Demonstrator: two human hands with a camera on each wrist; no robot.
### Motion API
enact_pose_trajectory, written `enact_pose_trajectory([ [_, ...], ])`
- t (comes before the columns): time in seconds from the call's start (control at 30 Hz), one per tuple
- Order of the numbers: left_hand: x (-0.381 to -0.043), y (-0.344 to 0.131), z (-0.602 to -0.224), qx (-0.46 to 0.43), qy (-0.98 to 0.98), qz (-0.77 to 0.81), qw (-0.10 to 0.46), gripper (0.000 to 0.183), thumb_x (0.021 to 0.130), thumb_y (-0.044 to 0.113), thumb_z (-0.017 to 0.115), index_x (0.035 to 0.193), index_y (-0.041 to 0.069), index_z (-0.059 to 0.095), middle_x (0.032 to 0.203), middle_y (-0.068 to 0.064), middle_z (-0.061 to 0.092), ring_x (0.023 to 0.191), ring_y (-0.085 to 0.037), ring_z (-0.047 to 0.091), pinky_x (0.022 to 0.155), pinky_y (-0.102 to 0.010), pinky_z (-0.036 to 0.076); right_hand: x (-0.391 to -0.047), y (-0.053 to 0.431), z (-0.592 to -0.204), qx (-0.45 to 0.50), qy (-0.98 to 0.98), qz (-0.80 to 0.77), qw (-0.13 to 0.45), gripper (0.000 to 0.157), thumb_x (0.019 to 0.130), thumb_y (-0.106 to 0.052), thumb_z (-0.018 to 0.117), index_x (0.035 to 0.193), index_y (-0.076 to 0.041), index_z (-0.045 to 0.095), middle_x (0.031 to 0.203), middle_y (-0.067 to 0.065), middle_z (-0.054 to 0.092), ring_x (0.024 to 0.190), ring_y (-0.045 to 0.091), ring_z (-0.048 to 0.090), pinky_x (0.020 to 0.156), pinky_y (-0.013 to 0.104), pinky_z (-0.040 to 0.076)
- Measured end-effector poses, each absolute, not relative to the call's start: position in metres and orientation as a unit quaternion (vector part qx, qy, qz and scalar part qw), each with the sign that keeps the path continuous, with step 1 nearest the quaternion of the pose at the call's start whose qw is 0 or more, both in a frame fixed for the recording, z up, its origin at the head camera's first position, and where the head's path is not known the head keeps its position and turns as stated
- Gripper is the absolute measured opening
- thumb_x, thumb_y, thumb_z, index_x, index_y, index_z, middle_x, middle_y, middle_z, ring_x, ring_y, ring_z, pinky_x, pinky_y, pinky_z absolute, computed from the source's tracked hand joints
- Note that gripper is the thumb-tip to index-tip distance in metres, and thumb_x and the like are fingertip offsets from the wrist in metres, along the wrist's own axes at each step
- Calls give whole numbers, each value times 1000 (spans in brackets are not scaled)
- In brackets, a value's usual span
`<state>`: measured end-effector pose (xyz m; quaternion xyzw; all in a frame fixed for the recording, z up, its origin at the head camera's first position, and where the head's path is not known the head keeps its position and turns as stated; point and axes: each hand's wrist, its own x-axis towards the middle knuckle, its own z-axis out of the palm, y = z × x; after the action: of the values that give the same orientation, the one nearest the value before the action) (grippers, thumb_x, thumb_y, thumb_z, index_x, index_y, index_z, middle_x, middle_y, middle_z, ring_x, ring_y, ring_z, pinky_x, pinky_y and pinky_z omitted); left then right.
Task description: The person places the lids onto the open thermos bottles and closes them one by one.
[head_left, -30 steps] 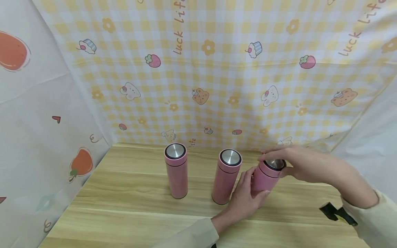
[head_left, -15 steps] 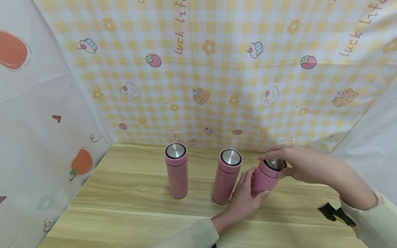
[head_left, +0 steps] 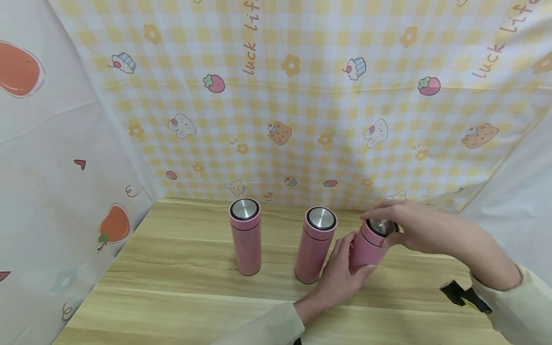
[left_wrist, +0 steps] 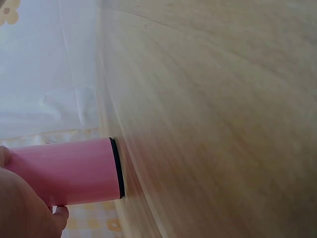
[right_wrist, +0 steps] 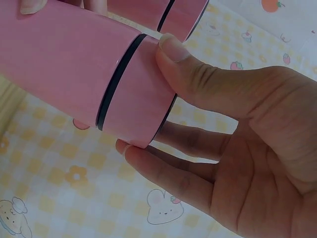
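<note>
My left hand (head_left: 338,280) grips the body of a pink thermos (head_left: 365,254) at the right of the row, with thumb and fingers on opposite sides. This thermos stands on its black-edged base in the left wrist view. Around its pink lid (right_wrist: 141,91), the thumb and fingers of my right hand (head_left: 416,227) pinch from opposite sides, the palm clear of the steel top (head_left: 381,226). A black ring separates lid and body, and the lid sits on the body. Just left of my left hand is a second pink thermos (head_left: 311,258), upright with its lid on.
A third pink thermos (head_left: 247,249) stands upright further left, also lidded. All three are on a wood-grain table (head_left: 181,268). Behind it hangs a yellow checked cloth (head_left: 258,105), with a white printed cloth (head_left: 86,215) along the left side.
My right thumb has shifted slightly leftward round the near side of the lid, and the right wrist has moved a little with it. My left hand and the thermoses stay in place.
</note>
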<state>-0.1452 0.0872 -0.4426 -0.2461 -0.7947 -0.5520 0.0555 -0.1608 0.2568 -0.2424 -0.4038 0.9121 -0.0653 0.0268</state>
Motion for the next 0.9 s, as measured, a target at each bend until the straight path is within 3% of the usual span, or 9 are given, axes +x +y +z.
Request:
enact_pose_trajectory([
  [0.2,-146,88,-442,-245,-796,-550,63,70,98,37,70,155,22,32,135,5,47,116,-7,51,96,-29,49,-161,256,-243,-402,914,-58,17,54,78,-2,87,129,-8,68,124,6,65,101,19,62,76,36,56],
  [0.53,-147,88,-442,-248,-795,-550,63,69,98,37,69,154,22,33,135,4,47,117,-7,51,96,-29,49,-161,255,-242,-373,925,-66,34,53,83,-15,86,132,-9,66,100,-4,59,73,2,53,60,26,50],
  [0.9,-146,88,-442,-245,-796,-550,57,70,98,39,69,155,23,32,137,5,46,118,-7,50,97,-30,49,-160,253,-243,-359,932,-48,21,55,83,-22,86,132,-10,67,96,-5,58,72,6,52,58,26,48],
])
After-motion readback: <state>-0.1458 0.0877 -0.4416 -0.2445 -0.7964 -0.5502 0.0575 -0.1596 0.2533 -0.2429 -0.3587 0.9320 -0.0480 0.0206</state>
